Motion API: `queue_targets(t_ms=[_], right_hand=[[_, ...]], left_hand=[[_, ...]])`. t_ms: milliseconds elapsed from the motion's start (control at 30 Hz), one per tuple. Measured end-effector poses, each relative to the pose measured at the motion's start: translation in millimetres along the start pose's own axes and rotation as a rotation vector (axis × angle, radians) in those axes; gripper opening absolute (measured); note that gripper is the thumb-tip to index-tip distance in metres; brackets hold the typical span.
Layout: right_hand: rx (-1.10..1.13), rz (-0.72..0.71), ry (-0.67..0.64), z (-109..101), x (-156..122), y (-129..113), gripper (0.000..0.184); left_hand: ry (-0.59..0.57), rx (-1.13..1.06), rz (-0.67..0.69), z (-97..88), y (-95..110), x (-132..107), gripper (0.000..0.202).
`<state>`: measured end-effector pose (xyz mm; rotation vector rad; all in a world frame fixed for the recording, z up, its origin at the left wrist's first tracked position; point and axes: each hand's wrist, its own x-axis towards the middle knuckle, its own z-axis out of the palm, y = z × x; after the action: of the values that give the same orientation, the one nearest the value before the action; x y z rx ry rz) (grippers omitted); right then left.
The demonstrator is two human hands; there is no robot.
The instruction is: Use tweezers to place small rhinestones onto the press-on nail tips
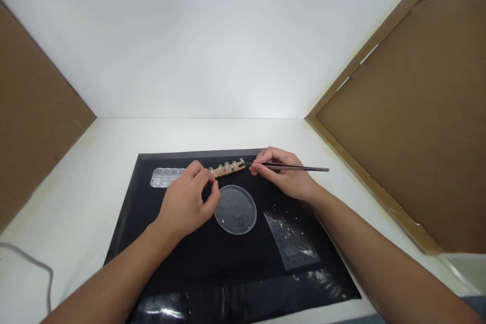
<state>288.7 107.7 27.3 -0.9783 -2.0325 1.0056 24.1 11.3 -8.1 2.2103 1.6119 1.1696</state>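
Observation:
A small wooden strip carrying several clear nail tips lies on a black mat. My left hand is closed, its fingertips pinching the strip's left end. My right hand is closed round thin metal tweezers, whose points touch the strip's right end. A round clear dish sits just below the strip, between my hands.
A clear compartment box lies left of the strip. A clear plastic bag with tiny bits lies right of the dish, and more plastic wrap at the mat's near edge. Cardboard walls stand left and right. A grey cable trails at left.

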Motion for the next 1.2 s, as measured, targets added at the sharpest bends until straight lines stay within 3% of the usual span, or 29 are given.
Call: queue_targets(t_ms=[1200], right_hand=[[0.031,0.031,0.104,11,1,4,0.029]], left_hand=[[0.014,-0.014,-0.015,1.4,1,0,0.013]])
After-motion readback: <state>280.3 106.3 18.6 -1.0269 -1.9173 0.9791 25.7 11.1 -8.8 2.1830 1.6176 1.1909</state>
